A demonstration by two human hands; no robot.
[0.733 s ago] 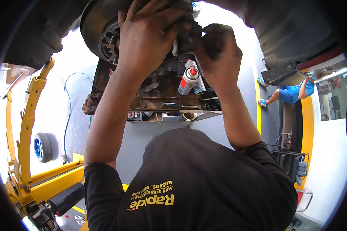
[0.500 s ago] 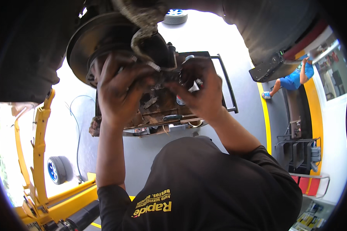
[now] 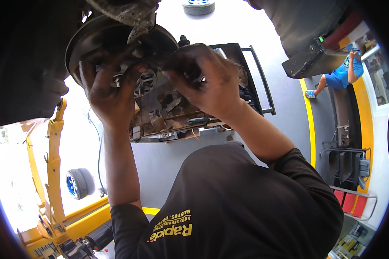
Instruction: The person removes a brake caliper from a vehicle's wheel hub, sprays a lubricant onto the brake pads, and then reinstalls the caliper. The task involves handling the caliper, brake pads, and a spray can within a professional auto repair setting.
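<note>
Overhead at upper left is a dark brake disc [image 3: 80, 45], with a rough grey metal arm [image 3: 141, 26] crossing in front of it. My left hand [image 3: 110, 93] is raised beneath the disc, its fingers curled up around parts near the hub; blur and shadow hide what they grip. My right hand [image 3: 209, 80] is to its right, thumb and fingers closed in a pinch on something dark that I cannot make out. Just above the right hand's knuckles a dark bolt-like end [image 3: 183, 41] sticks up. Both hands look smudged.
Below the hands stands a dark tool cart [image 3: 177, 127] with a side handle [image 3: 261, 80], a screwdriver-like tool [image 3: 198, 121] and scraps on it. A yellow lift [image 3: 54, 159] and a wheel [image 3: 75, 183] are at left. A person in blue [image 3: 337, 80] sits at far right.
Both hands have shifted left and moved apart a little. The disc and metal arm appear farther left and higher in the view. The cart shows more between the hands.
</note>
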